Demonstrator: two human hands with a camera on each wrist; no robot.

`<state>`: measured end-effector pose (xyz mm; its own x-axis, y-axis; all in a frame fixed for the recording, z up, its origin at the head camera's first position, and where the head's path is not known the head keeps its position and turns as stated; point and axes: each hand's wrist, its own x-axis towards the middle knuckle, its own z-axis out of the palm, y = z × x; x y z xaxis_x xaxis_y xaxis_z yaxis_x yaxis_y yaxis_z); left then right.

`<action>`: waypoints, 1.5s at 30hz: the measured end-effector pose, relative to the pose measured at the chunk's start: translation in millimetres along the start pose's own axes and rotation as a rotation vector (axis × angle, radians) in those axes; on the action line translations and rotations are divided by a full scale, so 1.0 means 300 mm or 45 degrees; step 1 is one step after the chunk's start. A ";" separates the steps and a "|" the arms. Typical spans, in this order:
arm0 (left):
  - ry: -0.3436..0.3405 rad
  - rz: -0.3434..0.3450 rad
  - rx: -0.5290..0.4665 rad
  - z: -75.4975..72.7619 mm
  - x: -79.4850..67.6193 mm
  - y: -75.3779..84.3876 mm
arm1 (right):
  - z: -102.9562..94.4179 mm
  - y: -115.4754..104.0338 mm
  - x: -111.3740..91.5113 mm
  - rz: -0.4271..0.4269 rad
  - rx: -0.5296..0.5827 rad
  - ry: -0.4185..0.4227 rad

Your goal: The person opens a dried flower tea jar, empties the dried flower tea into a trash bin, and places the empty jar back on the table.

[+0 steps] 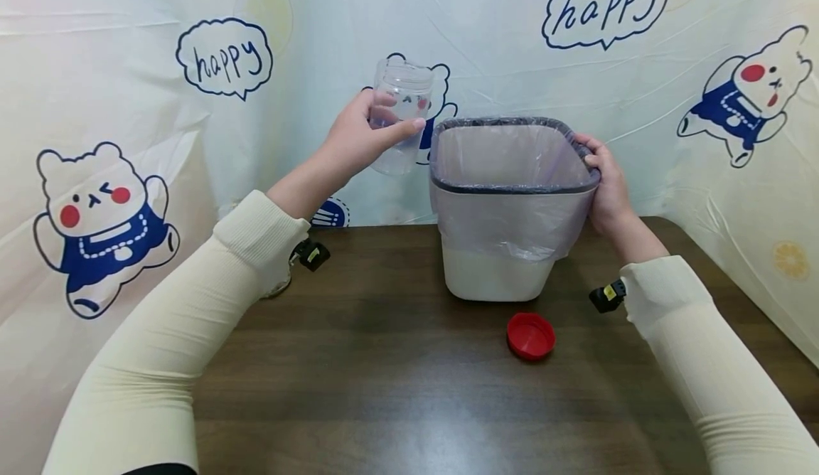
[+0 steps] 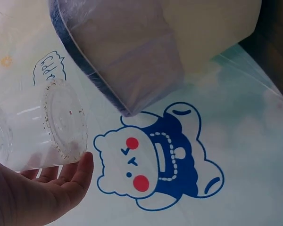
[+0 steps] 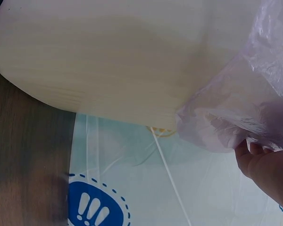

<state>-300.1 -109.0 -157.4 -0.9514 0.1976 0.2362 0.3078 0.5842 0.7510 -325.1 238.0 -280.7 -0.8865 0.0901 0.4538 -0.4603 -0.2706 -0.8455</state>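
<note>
Brown table (image 1: 345,382): left hand (image 1: 360,134) grips jar (image 1: 409,107), right hand (image 1: 608,185) grips bin (image 1: 494,272)

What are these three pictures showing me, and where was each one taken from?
There is no machine at work here, just a person's two bare hands. The wide picture comes from a camera on the head; the other two come from small black wrist cameras, one per arm.

The left hand holds a clear, lidless jar; the left wrist view shows specks around its base. The right hand grips the rim of a white trash bin, over its plastic liner.

The bin stands on a brown table, with a red lid lying nearby.
</note>
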 end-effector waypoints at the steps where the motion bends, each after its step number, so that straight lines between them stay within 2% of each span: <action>1: -0.010 -0.003 -0.013 0.000 -0.005 -0.006 | 0.000 0.000 0.000 0.002 0.001 0.001; 6: -0.042 -0.005 -0.095 0.000 -0.033 -0.039 | 0.000 -0.001 -0.001 0.012 0.002 -0.003; 12: -0.084 0.023 -0.068 0.005 -0.069 -0.076 | 0.000 -0.001 -0.001 0.019 0.004 0.008; 19: -0.171 0.061 -0.222 0.025 -0.116 -0.121 | 0.004 -0.003 0.005 0.024 0.003 0.006; 23: -0.192 0.058 -0.262 0.035 -0.137 -0.140 | 0.004 -0.002 0.005 0.017 0.012 0.013; 30: -0.190 0.025 -0.281 0.048 -0.153 -0.204 | 0.005 -0.002 0.001 0.010 0.032 0.016; 38: -0.154 -0.058 -0.288 0.050 -0.153 -0.287 | 0.003 -0.001 0.001 0.009 0.030 0.004; 45: -0.095 -0.151 -0.226 0.052 -0.140 -0.369 | -0.001 0.002 0.003 0.008 0.009 0.017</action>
<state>-294.2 -169.7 -260.2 -0.9754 0.1972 0.0988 0.1811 0.4601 0.8692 -326.2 238.2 -280.7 -0.8900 0.1012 0.4446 -0.4544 -0.2776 -0.8464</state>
